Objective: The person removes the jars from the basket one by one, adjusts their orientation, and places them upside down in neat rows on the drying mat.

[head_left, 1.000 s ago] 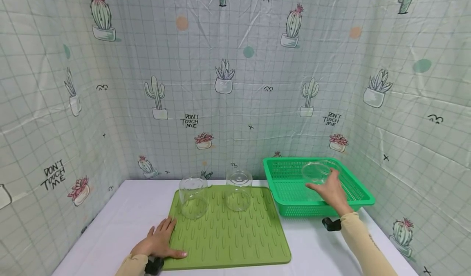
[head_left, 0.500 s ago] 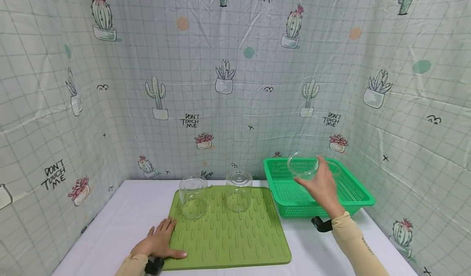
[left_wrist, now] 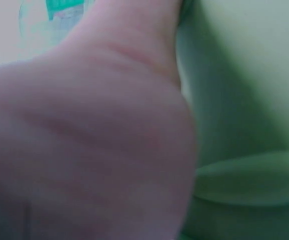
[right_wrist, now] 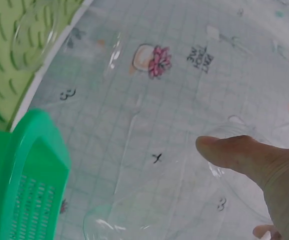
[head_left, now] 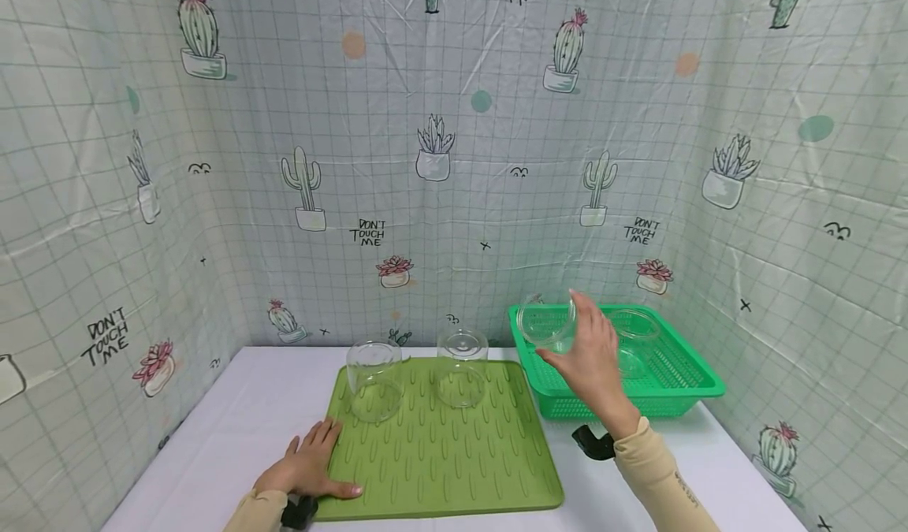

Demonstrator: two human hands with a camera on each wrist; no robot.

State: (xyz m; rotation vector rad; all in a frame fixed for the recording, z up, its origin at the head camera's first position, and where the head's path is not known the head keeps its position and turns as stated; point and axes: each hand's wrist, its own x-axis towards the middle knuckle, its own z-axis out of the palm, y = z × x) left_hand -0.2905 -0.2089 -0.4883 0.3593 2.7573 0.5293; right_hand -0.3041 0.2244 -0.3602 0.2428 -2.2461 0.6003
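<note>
My right hand (head_left: pixel 594 359) holds a clear drinking glass (head_left: pixel 542 324) over the left part of the green basket (head_left: pixel 617 406), thumb on its near side and fingers round the right. The glass is tilted, its round end toward me. In the right wrist view the thumb (right_wrist: pixel 239 155) lies against the transparent wall. My left hand (head_left: pixel 307 466) rests flat on the left edge of the green ridged mat (head_left: pixel 454 477), fingers spread. Two more clear glasses, a left one (head_left: pixel 374 386) and a right one (head_left: pixel 462 374), stand on the mat's back half.
Another clear glass (head_left: pixel 636 343) stands inside the basket, right of my hand. Basket and mat sit side by side on a white table (head_left: pixel 248 406). A patterned cloth (head_left: pixel 454 201) hangs behind and along both sides.
My right hand has lifted the glass up out of the basket's middle and carried it left, tipping it. The left hand has stayed put on the mat.
</note>
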